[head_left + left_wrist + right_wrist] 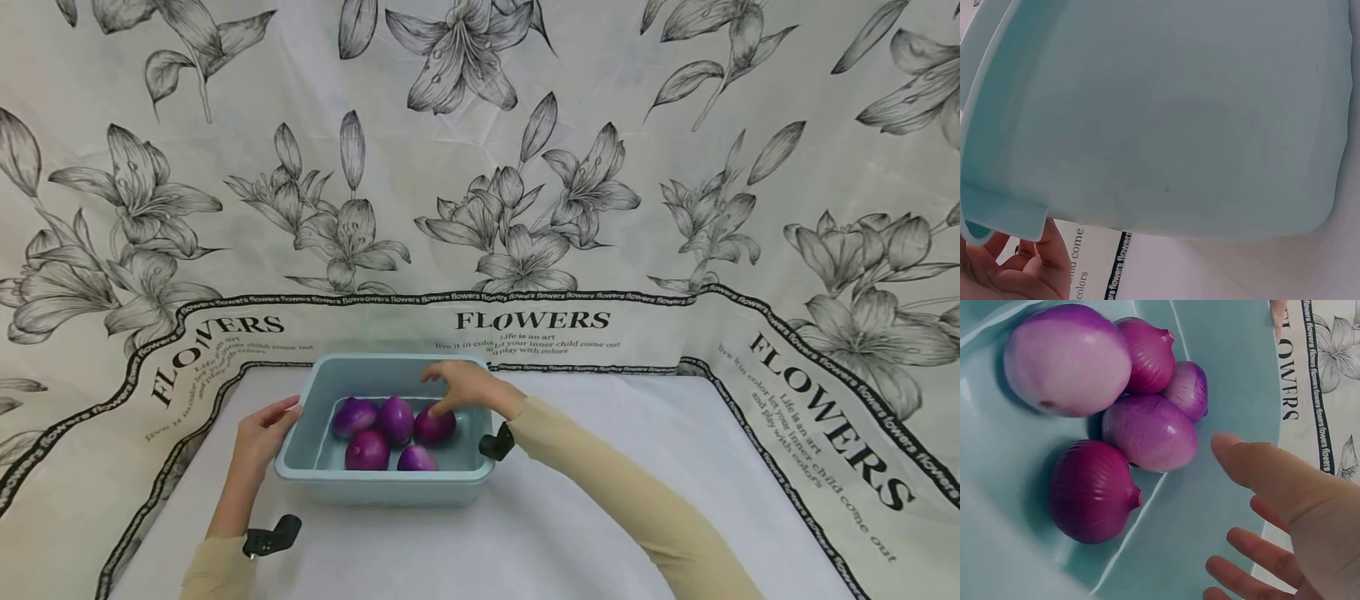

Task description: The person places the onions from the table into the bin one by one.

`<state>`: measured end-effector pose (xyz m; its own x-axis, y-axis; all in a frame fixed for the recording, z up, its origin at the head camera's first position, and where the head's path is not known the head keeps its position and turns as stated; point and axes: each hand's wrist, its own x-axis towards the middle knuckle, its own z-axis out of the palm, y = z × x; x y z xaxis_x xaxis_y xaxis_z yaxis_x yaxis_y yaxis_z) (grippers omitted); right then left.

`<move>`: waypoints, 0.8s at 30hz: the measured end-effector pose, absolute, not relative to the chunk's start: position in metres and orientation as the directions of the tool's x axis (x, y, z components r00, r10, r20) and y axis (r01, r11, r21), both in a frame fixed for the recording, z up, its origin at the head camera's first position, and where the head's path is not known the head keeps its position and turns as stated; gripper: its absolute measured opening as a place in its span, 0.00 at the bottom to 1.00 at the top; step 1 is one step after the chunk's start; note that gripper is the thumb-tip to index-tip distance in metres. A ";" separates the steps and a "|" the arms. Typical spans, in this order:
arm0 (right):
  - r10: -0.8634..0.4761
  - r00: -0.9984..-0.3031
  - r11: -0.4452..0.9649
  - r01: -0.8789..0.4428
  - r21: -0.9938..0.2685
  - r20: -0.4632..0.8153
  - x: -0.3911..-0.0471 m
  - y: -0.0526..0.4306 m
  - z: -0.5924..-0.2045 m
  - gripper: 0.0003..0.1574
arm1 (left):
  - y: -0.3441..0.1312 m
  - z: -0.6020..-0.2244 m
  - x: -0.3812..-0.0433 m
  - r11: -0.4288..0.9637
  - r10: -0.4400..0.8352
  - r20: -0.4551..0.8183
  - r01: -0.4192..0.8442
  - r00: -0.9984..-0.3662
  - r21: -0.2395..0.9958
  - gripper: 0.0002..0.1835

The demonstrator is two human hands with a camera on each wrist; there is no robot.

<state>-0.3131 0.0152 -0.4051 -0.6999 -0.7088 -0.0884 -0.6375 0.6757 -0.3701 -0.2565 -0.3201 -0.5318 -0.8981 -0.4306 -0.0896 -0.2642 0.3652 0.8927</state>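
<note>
A light blue plastic basin [386,492] holds two dark red onions [367,451] [1094,490] and several paler purple-and-white round vegetables [395,419] [1150,431], possibly onions too. My left hand [258,433] grips the basin's left rim; in the left wrist view the fingers [1050,259] curl beneath the rim's edge. Over the right part of the basin, my right hand [465,387] hovers with spread fingers and holds nothing. The right wrist view shows its thumb [1254,462] apart from the nearest purple vegetable.
A white cloth [600,500] covers the table beneath the basin. Behind and at both sides hangs a pale curtain [540,208] printed with flowers and lettering. Each wrist wears a black camera [497,442].
</note>
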 end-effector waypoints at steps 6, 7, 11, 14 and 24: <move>-0.720 -0.693 0.647 -0.654 -0.391 -0.032 -0.308 0.026 -0.410 0.29 | -0.339 -0.581 -0.276 0.393 -0.466 -0.054 -0.262 -0.883 0.881 0.32; -0.719 -0.695 0.644 -0.657 -0.392 -0.015 -0.308 0.029 -0.410 0.27 | -0.336 -0.576 -0.274 0.382 -0.468 -0.063 -0.266 -0.881 0.885 0.32; -0.692 -0.718 0.635 -0.655 -0.410 0.075 -0.303 0.042 -0.407 0.22 | -0.313 -0.523 -0.249 0.368 -0.434 -0.085 -0.263 -0.897 0.892 0.29; -0.654 -0.737 0.617 -0.650 -0.442 0.171 -0.297 0.054 -0.408 0.18 | -0.293 -0.482 -0.228 0.426 -0.427 -0.048 -0.247 -0.903 0.870 0.27; -0.395 -0.826 0.666 -0.559 -0.494 0.402 -0.280 0.099 -0.424 0.07 | -0.288 -0.475 -0.215 0.474 -0.433 -0.008 -0.235 -0.901 0.848 0.25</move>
